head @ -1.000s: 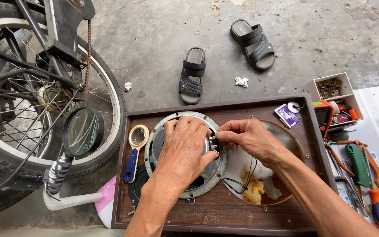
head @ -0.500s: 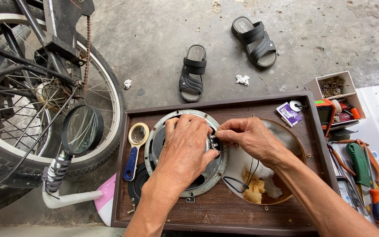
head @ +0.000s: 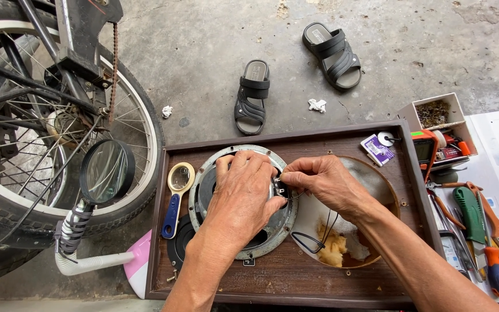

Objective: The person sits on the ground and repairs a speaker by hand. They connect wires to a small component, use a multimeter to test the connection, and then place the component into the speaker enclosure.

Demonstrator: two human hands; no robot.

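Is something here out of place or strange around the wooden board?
Yes. The two black sandals lie apart on the concrete floor at different angles, with two crumpled paper scraps near them. Yellowish stuffing shows through the round hole in the wooden board.

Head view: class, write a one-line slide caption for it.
Left hand steadies a round speaker on a wooden panel; right hand pinches its thin black wire.

Dull grey metal rim on the round speaker frame, scuffed and matt. Dark brown wooden panel, worn, faintly glossy. Rough grey concrete floor, stained. Matt black rubber sandals. Clear glossy glass in the black-framed magnifier on a ribbed white plastic neck.
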